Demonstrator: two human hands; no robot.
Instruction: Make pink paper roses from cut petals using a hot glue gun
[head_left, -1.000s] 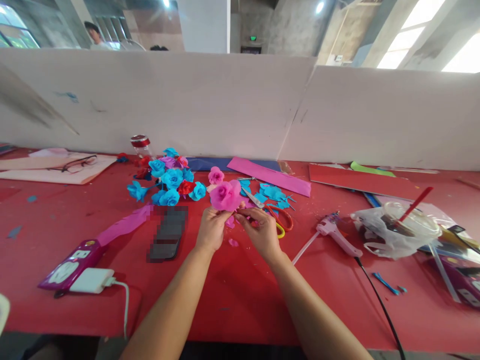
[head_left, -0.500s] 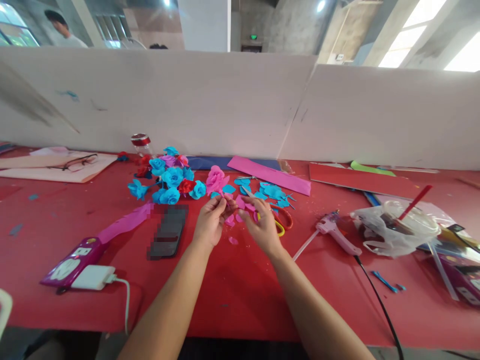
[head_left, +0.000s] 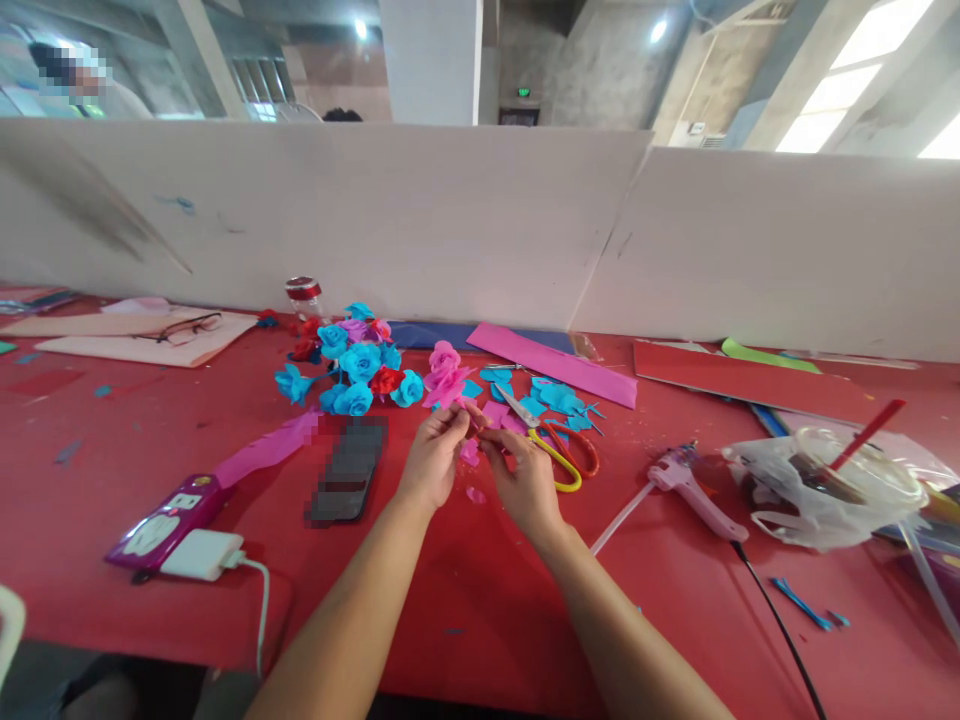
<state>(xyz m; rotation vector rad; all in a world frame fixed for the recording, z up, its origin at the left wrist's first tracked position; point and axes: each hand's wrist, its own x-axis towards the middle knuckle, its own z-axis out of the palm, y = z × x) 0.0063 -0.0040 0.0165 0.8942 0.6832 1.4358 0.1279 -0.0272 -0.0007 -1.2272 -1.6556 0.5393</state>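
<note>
Between my two hands is a pink paper petal (head_left: 472, 408), mostly covered by fingers. My left hand (head_left: 435, 457) pinches it from the left with thumb and fingers. Closed on its right edge are the fingertips of my right hand (head_left: 527, 487). A pink paper rose (head_left: 445, 374) stands just beyond my left hand. Loose pink paper pieces (head_left: 496, 412) lie behind the fingertips, partly hidden. Scissors with yellow and orange handles (head_left: 568, 470) rest right of my right hand. Blue paper petals (head_left: 559, 396) are scattered behind them.
Left of my hands are a bunch of paper flowers (head_left: 362, 362), a phone (head_left: 352, 470) and a purple case with a white charger (head_left: 201, 553). To the right lie a pink glue gun (head_left: 694, 492) and a plastic bag with a cup (head_left: 832, 490). A pink paper strip (head_left: 555, 365) lies behind.
My right hand's fingers have closed in on the pink petal beside my left fingers; before, they were spread apart from it. The view has shifted slightly, so everything sits lower and further right.
</note>
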